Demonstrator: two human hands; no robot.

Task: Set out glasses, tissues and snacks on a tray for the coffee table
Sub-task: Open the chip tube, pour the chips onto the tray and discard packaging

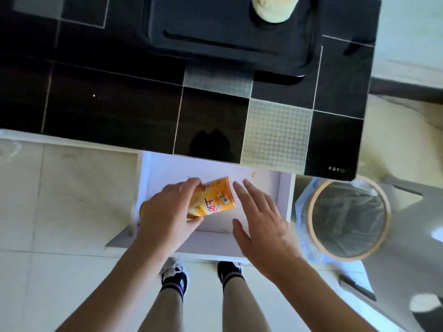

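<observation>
An orange snack packet [214,198] with red lettering is held over the open white drawer [284,197] under the coffee table. My left hand [167,212] grips it by its left side, fingers curled round it. Just right of the packet hovers my right hand [259,219], fingers straight and spread, holding nothing. On the black glass table top [119,99] at the back lies a dark tray [215,41]. A pale round object [273,8] stands at the tray's far edge, cut off by the frame.
A round bin [347,219] with a wooden rim and a plastic liner stands on the floor right of the drawer. My two feet [201,276] in dark shoes are just before the drawer front. Pale tiled floor [60,200] lies to the left.
</observation>
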